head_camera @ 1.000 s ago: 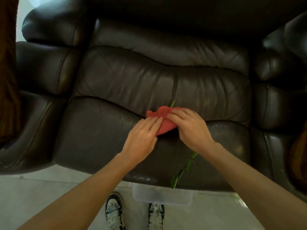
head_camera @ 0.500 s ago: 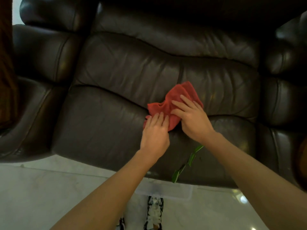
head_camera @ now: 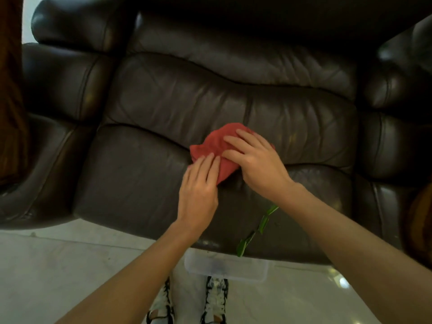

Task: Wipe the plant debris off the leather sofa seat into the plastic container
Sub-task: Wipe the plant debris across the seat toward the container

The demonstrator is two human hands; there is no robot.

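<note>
A red cloth [head_camera: 214, 146] lies bunched on the dark brown leather sofa seat [head_camera: 140, 174]. My right hand [head_camera: 257, 162] presses flat on the cloth's right half, fingers spread. Just below and to the left, my left hand [head_camera: 198, 190] rests with its fingertips on the cloth's lower left edge. A thin green leafy stem [head_camera: 257, 230] lies on the seat's front edge, partly hidden under my right forearm, its tip hanging over the clear plastic container [head_camera: 225, 268] on the floor below.
Padded sofa armrests rise at the left [head_camera: 58, 94] and right [head_camera: 392, 127]. Pale tiled floor [head_camera: 70, 277] runs along the sofa's front. My two patterned shoes [head_camera: 216, 298] stand just behind the container.
Both hands have spread the cloth wider across the seat; a green stalk that showed above the cloth at first is now covered. The leafy stem on the front edge has stayed put.
</note>
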